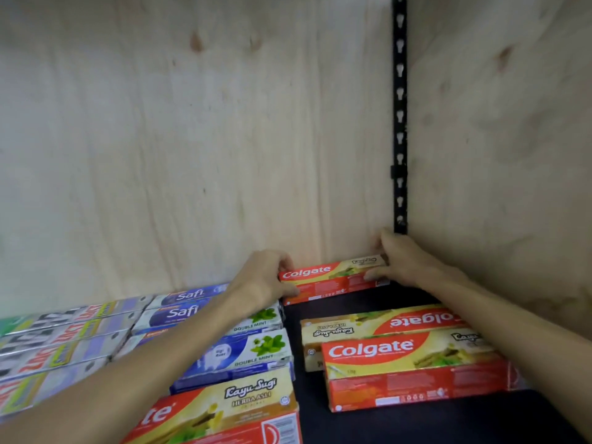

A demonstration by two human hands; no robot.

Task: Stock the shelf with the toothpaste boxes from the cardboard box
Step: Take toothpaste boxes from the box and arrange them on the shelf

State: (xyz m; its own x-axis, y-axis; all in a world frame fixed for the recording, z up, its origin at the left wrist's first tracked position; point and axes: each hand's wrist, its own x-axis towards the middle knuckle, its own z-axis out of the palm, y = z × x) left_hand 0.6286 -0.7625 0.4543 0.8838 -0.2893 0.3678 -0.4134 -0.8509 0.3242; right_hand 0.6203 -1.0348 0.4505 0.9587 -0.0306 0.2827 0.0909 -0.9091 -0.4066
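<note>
A red and yellow Colgate toothpaste box (333,277) lies lengthwise against the plywood back wall, on the black shelf (416,424). My left hand (266,277) grips its left end and my right hand (403,257) grips its right end. Nearer to me, two more Colgate boxes (413,366) lie one on top of the other on the shelf. Another Colgate Kayu Sugi box (224,411) sits at the bottom, left of centre. The cardboard box is out of view.
Blue Safi boxes (179,306) and Double Mint boxes (243,357) lie left of the Colgate ones, partly under my left forearm. Silver-grey boxes (57,344) fill the far left. A black slotted upright (399,113) runs up the back wall.
</note>
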